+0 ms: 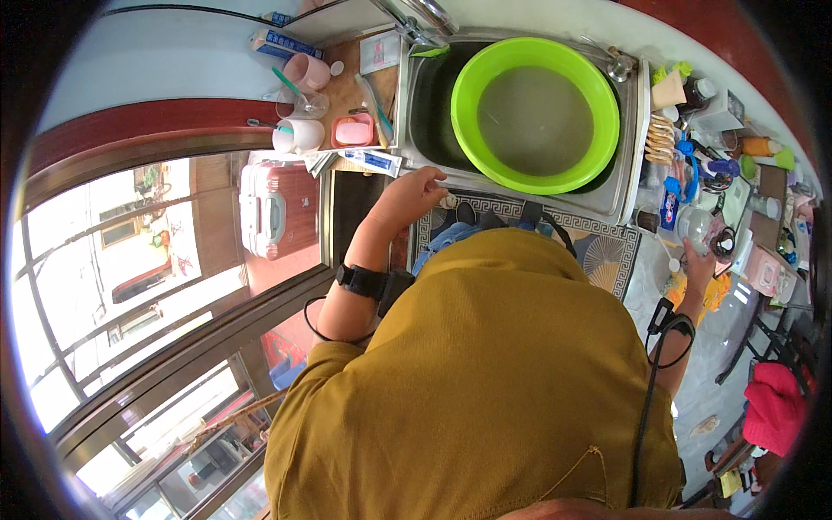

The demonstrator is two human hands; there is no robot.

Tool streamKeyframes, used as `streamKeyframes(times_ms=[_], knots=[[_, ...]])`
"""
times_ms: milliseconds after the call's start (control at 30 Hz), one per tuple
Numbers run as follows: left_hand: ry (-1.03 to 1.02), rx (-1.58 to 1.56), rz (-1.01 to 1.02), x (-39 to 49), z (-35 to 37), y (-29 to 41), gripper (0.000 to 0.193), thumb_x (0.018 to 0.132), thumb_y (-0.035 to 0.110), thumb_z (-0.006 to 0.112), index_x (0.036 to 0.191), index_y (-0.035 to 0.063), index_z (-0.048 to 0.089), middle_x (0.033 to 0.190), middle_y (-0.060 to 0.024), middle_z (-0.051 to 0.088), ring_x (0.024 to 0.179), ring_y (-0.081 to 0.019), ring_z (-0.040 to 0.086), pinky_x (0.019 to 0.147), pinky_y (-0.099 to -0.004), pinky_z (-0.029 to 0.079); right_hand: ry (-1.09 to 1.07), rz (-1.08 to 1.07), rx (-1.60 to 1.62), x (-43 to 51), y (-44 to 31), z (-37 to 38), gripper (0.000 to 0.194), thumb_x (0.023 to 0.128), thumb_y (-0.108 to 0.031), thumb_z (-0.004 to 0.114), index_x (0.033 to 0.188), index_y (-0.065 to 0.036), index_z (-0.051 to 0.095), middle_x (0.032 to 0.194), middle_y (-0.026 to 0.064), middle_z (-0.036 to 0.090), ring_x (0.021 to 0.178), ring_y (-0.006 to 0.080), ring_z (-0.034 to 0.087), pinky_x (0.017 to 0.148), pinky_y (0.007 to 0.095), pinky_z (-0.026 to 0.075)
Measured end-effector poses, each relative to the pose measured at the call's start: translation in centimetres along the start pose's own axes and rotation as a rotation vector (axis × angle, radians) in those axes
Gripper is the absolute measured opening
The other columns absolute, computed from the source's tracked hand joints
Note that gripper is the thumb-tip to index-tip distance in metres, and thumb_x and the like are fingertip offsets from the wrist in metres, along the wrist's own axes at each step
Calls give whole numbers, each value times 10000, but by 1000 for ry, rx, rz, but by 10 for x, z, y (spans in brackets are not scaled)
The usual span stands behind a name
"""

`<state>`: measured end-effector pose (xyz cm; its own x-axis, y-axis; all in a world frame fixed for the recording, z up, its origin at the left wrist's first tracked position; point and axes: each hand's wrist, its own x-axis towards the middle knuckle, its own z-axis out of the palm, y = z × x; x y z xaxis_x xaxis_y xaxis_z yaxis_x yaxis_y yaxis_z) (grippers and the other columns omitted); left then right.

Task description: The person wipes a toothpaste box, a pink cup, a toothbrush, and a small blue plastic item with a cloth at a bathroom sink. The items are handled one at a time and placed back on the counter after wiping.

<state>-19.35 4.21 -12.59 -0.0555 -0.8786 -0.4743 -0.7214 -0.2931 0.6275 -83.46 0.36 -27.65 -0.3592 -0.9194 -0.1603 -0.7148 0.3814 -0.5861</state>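
Observation:
My left hand (416,190) hovers at the front edge of the steel sink (426,156), by its left corner. Its fingers are loosely curled and apart, and I see nothing in them. In the sink sits a bright green plastic basin (469,123) with cloudy greyish water (536,120) in it. My right hand (701,265) reaches to the crowded counter on the right. Its fingertips meet a clear plastic container (694,222) lying beside a dark round item (721,242). Whether the fingers grip the container is hidden.
The faucet (432,16) rises behind the sink. On the left ledge are cups (307,71), a pink soap dish (354,132) and a toothpaste tube (374,160). A Crest box (668,209) stands at right. A pink suitcase (279,209) is beyond the window frame.

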Motion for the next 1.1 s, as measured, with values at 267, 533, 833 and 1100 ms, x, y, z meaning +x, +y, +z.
streamKeyframes(times_ms=[267, 533, 833, 1100], knots=[[-11, 39, 9, 0, -1, 7, 327, 842, 233, 613, 1080, 9, 592, 874, -174, 661, 841, -322, 641, 731, -371, 497, 119, -57, -15, -1, -3, 6, 560, 697, -369, 799, 981, 81, 626, 970, 178, 657, 875, 280, 629, 786, 368, 474], [0, 64, 16, -5, -2, 13, 338, 845, 236, 618, 1084, -1, 591, 902, -185, 664, 864, -317, 645, 759, -372, 500, 230, -227, -81, -1, 2, 9, 586, 712, -290, 803, 1102, 82, 574, 1087, 194, 618, 981, 281, 596, 859, 365, 454], [-10, 298, 77, -3, 1, 8, 372, 872, 286, 568, 1096, -10, 580, 979, -189, 653, 886, -336, 634, 768, -400, 494, 44, 26, 45, 1, -1, 7, 725, 698, -453, 784, 1135, 79, 557, 1068, 205, 619, 962, 293, 608, 848, 384, 472], [-48, -12, -58, -1, 9, 0, 323, 880, 167, 612, 1158, 7, 574, 974, -123, 650, 897, -194, 620, 809, -304, 479, 185, -93, 22, -9, -15, -19, 632, 652, -405, 811, 1032, 48, 589, 939, 155, 659, 828, 242, 629, 738, 369, 490]])
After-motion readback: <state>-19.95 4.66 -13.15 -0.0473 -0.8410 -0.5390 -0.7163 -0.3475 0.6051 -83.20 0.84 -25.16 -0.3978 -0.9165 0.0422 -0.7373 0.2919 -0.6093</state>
